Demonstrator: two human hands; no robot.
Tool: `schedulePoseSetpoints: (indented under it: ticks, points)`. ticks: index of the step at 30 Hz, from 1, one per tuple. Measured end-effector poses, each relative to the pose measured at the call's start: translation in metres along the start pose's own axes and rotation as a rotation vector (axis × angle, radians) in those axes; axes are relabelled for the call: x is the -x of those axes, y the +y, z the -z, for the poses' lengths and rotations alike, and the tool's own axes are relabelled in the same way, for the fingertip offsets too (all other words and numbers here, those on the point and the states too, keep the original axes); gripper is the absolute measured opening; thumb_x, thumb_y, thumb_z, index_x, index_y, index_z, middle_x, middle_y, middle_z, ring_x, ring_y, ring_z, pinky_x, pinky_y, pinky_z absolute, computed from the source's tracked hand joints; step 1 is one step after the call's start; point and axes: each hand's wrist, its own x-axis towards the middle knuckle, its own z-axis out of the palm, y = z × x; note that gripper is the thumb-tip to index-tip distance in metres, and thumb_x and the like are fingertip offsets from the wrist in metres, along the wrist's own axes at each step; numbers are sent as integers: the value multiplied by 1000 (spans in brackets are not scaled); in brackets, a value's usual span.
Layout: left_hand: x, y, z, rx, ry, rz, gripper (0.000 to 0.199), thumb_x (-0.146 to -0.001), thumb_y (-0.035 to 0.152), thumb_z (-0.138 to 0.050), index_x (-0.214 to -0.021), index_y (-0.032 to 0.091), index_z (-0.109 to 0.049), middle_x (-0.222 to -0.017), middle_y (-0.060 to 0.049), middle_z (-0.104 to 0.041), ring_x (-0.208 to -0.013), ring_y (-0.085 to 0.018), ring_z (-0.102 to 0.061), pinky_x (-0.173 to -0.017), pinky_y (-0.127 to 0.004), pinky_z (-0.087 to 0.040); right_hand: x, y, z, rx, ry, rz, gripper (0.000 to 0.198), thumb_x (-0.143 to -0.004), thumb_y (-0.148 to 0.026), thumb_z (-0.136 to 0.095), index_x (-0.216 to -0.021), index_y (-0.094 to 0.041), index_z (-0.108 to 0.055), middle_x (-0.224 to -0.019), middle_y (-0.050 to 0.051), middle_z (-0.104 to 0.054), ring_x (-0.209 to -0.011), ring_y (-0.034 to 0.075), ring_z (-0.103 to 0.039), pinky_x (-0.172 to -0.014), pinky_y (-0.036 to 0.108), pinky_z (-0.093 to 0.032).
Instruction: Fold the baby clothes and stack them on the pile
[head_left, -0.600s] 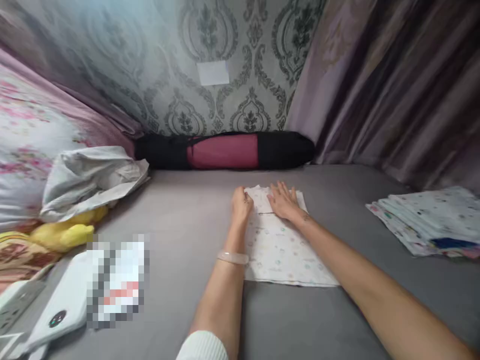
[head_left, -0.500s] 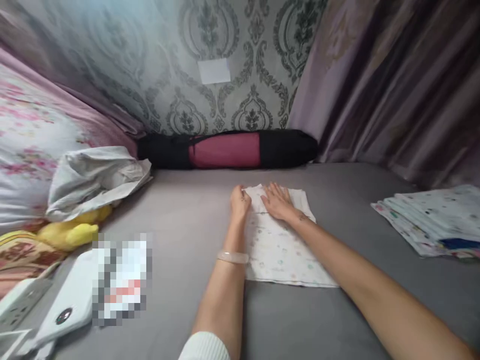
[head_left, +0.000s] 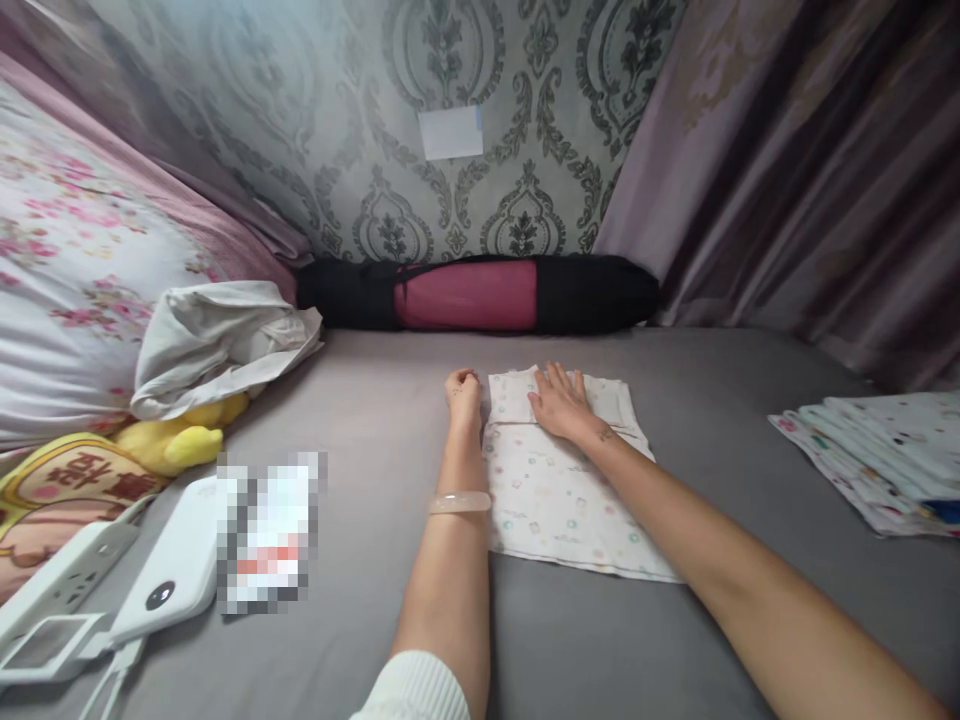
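Observation:
A white cloth (head_left: 559, 490) with a small pastel print lies on the grey bed sheet, its far part folded over toward me. My right hand (head_left: 561, 402) rests flat on that folded strip, fingers spread. Just left of the cloth's far left corner is my left hand (head_left: 463, 390), fingers curled in and apart from the fabric. No held thing shows in it, though its palm side is partly hidden. A pale bangle (head_left: 459, 503) circles the left wrist.
Folded printed cloths (head_left: 877, 450) are stacked at right. A black and pink long bag (head_left: 465, 297) lies along the wall. To the left are a crumpled pale cloth (head_left: 225, 340), a yellow plush toy (head_left: 172, 440), a white power bank (head_left: 176, 560) and a power strip (head_left: 67, 575).
My left hand has come off the cloth's left edge and moved slightly left. The right hand stays flat on the fold. The view has shifted a little.

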Motion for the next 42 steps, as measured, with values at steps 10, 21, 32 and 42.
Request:
schedulePoseSetpoints:
  ticks: [10,21,32,42]
  points:
    - [6,11,0,180,56,150,23,-73,12,-48,-92,14,-61,-78,-5,-66,-74,-13,-65,-65,-23,-47,-13,-30,-11,-106,-39,-29,65,-99,-43,-18,-148,-3,-29,-156,17,-23,-146,25,-14,-117,44,-7]
    - [8,18,4,297,26,211,25,-73,10,-50,-96,15,-57,-84,-7,-67,-77,-14,-67,-67,-23,-47,-12,-54,-2,-114,-21,59,60,-99,-42,-20,-149,-11,-31,-157,14,-22,-146,26,-14,-116,49,-4]
    - [6,15,5,255,48,178,32,-73,9,-46,-102,14,-57,-84,-8,-68,-75,-15,-68,-67,-25,-50,-10,-74,-10,-177,-49,127,56,-100,-42,-19,-146,-16,-38,-157,13,-25,-145,25,-16,-115,49,-8]
    - [16,15,-22,-51,-89,-67,22,-81,12,-43,-95,17,-60,-82,-8,-69,-83,-18,-67,-80,-32,-51,-33,-9,3,-223,59,55,51,-95,-16,-25,-144,-13,-40,-149,10,-41,-137,19,-35,-111,33,-26]
